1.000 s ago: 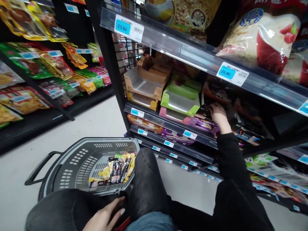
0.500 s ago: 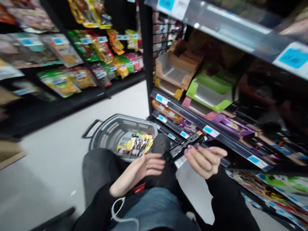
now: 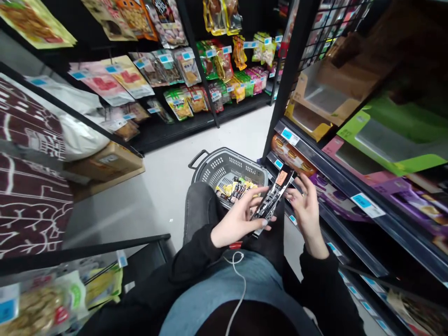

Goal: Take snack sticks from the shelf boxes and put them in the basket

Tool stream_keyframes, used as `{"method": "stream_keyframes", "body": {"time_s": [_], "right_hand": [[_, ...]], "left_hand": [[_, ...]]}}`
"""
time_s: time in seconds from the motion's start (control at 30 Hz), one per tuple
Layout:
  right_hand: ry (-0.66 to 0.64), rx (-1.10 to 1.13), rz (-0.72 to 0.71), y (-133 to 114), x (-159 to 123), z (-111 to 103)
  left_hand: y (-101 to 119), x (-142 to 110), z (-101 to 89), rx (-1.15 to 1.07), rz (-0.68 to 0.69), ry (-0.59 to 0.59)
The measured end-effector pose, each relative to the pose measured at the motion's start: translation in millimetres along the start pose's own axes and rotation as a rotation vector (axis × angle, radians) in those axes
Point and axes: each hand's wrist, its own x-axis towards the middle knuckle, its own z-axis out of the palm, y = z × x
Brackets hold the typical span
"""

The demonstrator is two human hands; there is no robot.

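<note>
Several slim black packets (image 3: 275, 193) lie together, slanted, in my left hand (image 3: 241, 217), its thumb across the near end and its fingers behind and along the side. An orange label shows near their far end. My right hand (image 3: 306, 205) is at the packets' right edge, fingers half bent and apart, fingertips close to or touching the far corner. Beyond my knees a grey shopping basket (image 3: 229, 156) stands on the floor. Yellow and black small packets (image 3: 238, 189) lie in its bottom, partly hidden behind my left hand.
On the right, a shelf holds a green display box (image 3: 364, 116), a tan display box (image 3: 304, 95) and purple packs (image 3: 329, 196). Bagged snacks (image 3: 189, 102) fill the rack ahead. A cardboard box (image 3: 112, 163) sits on the floor at left. A shelf edge (image 3: 115, 245) juts in at lower left.
My view has swung left, so the basket and shelf appear further right. My left hand has closed on the black packets, which my right hand held before; the right fingers have loosened.
</note>
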Motion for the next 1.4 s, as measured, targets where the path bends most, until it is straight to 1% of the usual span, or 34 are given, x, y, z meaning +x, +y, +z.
{"method": "stream_keyframes", "body": {"time_s": [0.07, 0.17, 0.23, 0.3, 0.4, 0.53, 0.67, 0.7, 0.77, 0.83, 0.9, 0.97, 1.0, 1.07, 1.13, 1.2, 1.27, 1.33, 1.4], "right_hand": [[-0.063, 0.133, 0.086, -5.3, 8.1, 6.5], [-0.090, 0.191, 0.105, -12.2, 16.3, 13.4], [-0.077, 0.174, 0.094, -13.3, 18.3, 16.1], [-0.042, 0.134, 0.084, -11.4, 18.6, 17.0], [0.033, 0.083, 0.067, -7.2, 18.8, 14.2], [0.072, 0.017, 0.007, -10.5, 21.9, 1.1], [0.010, -0.077, -0.096, -24.1, 24.0, -12.1], [-0.019, -0.100, -0.117, -27.5, 23.3, -12.8], [-0.078, -0.140, -0.147, -32.9, 19.6, -10.1], [-0.130, -0.181, -0.168, -36.3, 13.9, -4.2], [-0.164, -0.207, -0.177, -38.6, 7.8, 0.9], [-0.187, -0.217, -0.171, -41.1, 3.2, 2.1], [-0.201, -0.223, -0.162, -42.7, 1.8, 1.2], [-0.239, -0.249, -0.138, -46.1, 0.5, -2.5], [-0.272, -0.278, -0.118, -49.3, 0.6, -6.3], [-0.281, -0.289, -0.098, -51.5, 1.3, -7.9], [-0.282, -0.283, -0.077, -52.8, 1.9, -7.0], [-0.290, -0.277, -0.072, -53.6, 2.1, -4.3], [-0.292, -0.273, -0.080, -54.3, 2.1, -0.9]], "left_hand": [[-0.4, -1.6, 4.8, 0.110, 0.044, 0.000], [-1.1, -2.5, 8.6, 0.315, 0.076, 0.043], [-1.4, -3.3, 9.1, 0.418, 0.079, 0.089], [-1.5, -4.8, 8.8, 0.458, 0.083, 0.108], [-1.3, -8.2, 7.4, 0.539, 0.094, 0.085], [2.0, -12.5, 4.7, 0.784, 0.150, 0.073], [8.7, -13.0, 5.3, 0.994, 0.175, 0.054], [9.7, -12.0, 6.0, 1.058, 0.174, 0.065], [9.8, -8.0, 7.4, 1.185, 0.201, 0.125], [7.9, -2.7, 7.7, 1.271, 0.290, 0.198], [5.5, 2.1, 6.6, 1.308, 0.413, 0.218], [4.1, 4.4, 5.1, 1.309, 0.513, 0.190], [3.8, 4.4, 4.7, 1.289, 0.541, 0.169], [3.4, 3.1, 5.2, 1.195, 0.535, 0.164], [2.8, 1.5, 7.3, 1.005, 0.449, 0.201], [1.6, 1.3, 10.0, 0.747, 0.290, 0.245], [0.2, 2.4, 11.4, 0.509, 0.122, 0.251], [-0.5, 3.8, 10.4, 0.399, 0.009, 0.219], [-0.1, 4.6, 7.3, 0.425, -0.052, 0.158]]}}
